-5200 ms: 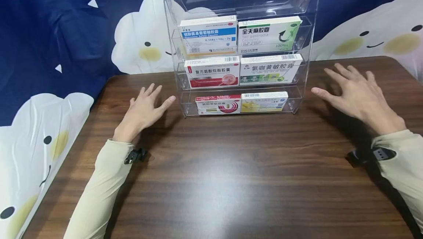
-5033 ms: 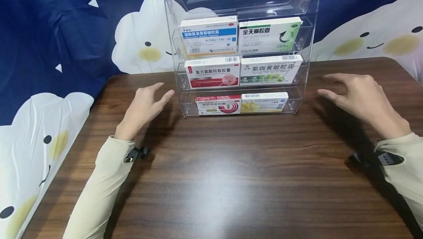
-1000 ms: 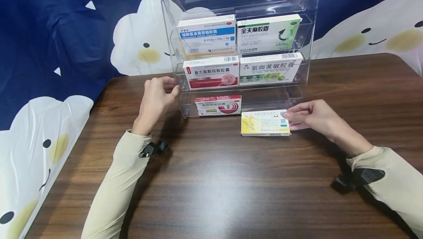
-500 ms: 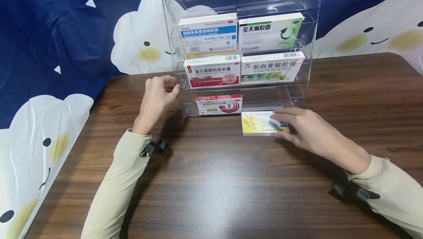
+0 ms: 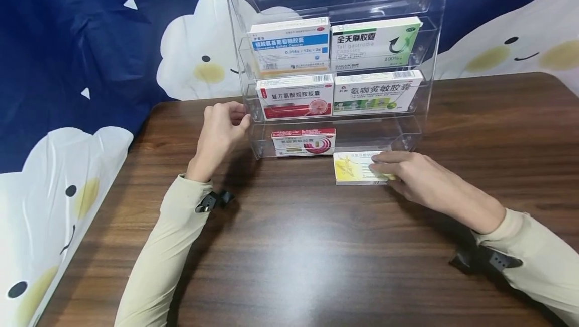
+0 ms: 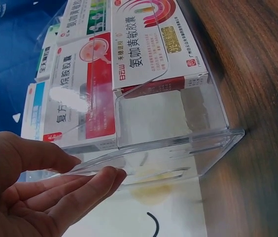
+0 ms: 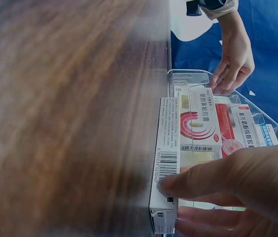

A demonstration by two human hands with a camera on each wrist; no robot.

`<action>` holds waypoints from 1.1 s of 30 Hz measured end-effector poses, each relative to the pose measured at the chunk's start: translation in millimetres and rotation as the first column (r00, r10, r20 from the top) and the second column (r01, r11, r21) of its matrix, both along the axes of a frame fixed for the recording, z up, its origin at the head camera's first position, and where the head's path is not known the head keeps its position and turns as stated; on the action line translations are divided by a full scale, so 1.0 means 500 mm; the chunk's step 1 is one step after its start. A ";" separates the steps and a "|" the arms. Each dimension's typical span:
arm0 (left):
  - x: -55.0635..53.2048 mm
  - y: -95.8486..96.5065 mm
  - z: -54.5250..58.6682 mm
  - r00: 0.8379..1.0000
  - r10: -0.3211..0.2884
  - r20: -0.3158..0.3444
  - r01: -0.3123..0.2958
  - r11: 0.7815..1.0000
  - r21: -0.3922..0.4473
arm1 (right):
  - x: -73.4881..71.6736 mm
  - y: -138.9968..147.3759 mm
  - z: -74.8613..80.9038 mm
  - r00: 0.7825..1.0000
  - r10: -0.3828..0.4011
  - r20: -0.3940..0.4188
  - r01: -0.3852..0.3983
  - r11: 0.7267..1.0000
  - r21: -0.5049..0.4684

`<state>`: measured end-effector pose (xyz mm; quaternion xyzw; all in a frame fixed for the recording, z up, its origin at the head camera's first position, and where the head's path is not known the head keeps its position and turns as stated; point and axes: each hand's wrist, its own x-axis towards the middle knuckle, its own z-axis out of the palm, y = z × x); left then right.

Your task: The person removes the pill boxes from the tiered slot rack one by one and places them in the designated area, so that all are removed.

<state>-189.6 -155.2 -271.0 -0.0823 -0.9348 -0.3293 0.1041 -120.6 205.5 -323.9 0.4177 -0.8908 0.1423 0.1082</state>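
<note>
A clear acrylic display rack [image 5: 375, 133] stands at the back of the table, with medicine boxes on its tiers. My left hand [image 5: 220, 133] pinches its left side panel, thumb and fingers on either side of the edge in the left wrist view. Just in front of the bottom tier is a yellow-and-white medicine box [image 5: 350, 167], front face up, close over the table. My right hand [image 5: 425, 179] grips its right end and covers part of the print. In the right wrist view, the thumb [image 7: 193, 182] presses the barcoded side [image 7: 167, 128].
On the bottom tier a red-and-white box [image 5: 303, 143] occupies the left half. Above it are a red-banded box [image 5: 294, 98], a green-printed box [image 5: 377, 93], a blue-striped box [image 5: 289, 48] and a green-cornered box [image 5: 375, 45]. Behind the wooden table [image 5: 289, 246] hangs a blue cloud-patterned curtain [image 5: 90, 40].
Both hands were free beside the rack at first. The yellow-and-white box has come out of the bottom tier to its front, while the left hand took the rack's side. Lately the right hand shifted its hold.
</note>
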 end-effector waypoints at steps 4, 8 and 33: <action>-0.002 0.002 0.000 1.000 -0.001 -0.005 0.001 1.000 -0.001 | -0.002 0.002 0.002 1.000 -0.016 0.020 0.015 1.000 0.009; -0.003 0.002 0.002 1.000 0.000 -0.012 0.000 1.000 -0.003 | -0.005 0.002 0.000 1.000 -0.001 -0.003 0.001 1.000 -0.005; -0.001 -0.002 -0.001 1.000 -0.023 -0.015 0.023 1.000 0.000 | -0.108 -0.113 0.034 0.881 -0.268 0.390 0.384 0.887 -0.258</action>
